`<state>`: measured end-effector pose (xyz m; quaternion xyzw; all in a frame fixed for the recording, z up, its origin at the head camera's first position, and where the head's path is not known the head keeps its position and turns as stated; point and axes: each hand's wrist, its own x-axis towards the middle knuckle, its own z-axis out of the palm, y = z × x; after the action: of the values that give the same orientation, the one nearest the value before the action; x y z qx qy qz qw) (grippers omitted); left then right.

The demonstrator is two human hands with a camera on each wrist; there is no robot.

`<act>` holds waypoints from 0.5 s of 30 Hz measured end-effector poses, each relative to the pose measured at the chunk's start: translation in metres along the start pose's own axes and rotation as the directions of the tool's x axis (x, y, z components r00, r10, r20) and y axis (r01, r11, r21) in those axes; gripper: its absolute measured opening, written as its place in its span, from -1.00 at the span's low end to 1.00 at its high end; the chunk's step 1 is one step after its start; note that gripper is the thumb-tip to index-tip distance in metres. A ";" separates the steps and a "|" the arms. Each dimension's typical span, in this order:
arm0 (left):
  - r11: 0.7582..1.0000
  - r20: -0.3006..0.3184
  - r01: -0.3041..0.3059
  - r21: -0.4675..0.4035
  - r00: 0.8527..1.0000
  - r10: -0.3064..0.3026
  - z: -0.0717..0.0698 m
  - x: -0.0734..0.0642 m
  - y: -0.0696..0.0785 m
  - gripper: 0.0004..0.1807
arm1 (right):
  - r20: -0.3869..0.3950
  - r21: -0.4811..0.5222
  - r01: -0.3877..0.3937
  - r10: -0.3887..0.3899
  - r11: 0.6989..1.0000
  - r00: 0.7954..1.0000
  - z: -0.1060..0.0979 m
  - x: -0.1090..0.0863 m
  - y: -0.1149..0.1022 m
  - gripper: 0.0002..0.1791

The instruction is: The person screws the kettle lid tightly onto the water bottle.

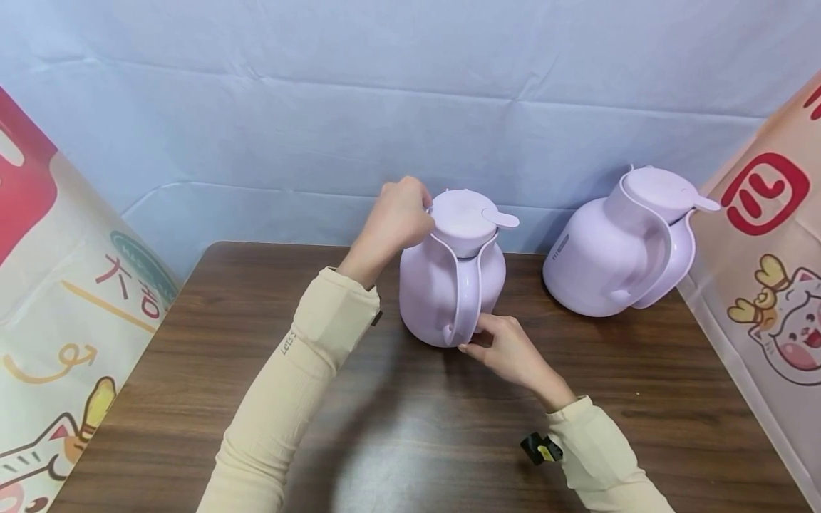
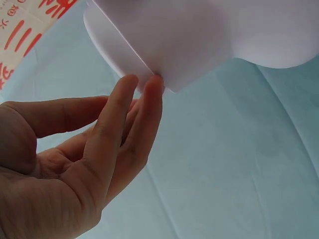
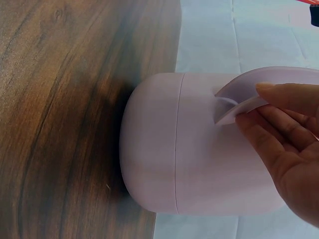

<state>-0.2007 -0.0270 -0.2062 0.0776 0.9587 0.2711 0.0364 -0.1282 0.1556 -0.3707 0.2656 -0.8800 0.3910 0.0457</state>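
A pale lilac thermos jug (image 1: 426, 292) stands upright near the back edge of the table, its handle toward me. My left hand (image 1: 399, 214) is at the left side of its neck. In the left wrist view, fingertips (image 2: 155, 82) of that hand touch the rim below the lid, with the fingers lightly bent; the thumb tip is partly hidden behind them. Low on the handle (image 3: 239, 110), my right hand (image 3: 294, 134) pinches its lower end between thumb and fingers. The lid (image 1: 463, 214) is on, its lever pointing right.
To the right stands a second lilac thermos jug (image 1: 596, 256), also lidded. The dark wood table (image 1: 398, 427) ends at a pale blue cloth (image 1: 321, 128) behind. Printed panels (image 1: 77, 285) flank both sides.
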 end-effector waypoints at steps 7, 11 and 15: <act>0.998 -0.022 -0.058 0.033 0.998 0.059 0.003 -0.001 0.002 -0.69 | 0.004 0.003 -0.011 0.011 1.000 1.000 0.000 0.000 -0.001 -0.76; 0.998 -0.015 -0.057 0.038 0.998 0.057 0.004 0.000 0.003 -0.68 | -0.001 0.000 -0.003 0.003 1.000 1.000 0.000 0.000 -0.001 -0.75; 0.998 -0.006 -0.049 0.039 0.999 0.049 0.004 0.002 0.004 -0.70 | -0.007 -0.007 0.007 -0.007 1.000 1.000 0.000 0.000 -0.001 -0.76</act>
<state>-0.2019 -0.0214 -0.2076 0.1009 0.9617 0.2535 0.0249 -0.1277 0.1553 -0.3703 0.2670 -0.8803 0.3889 0.0512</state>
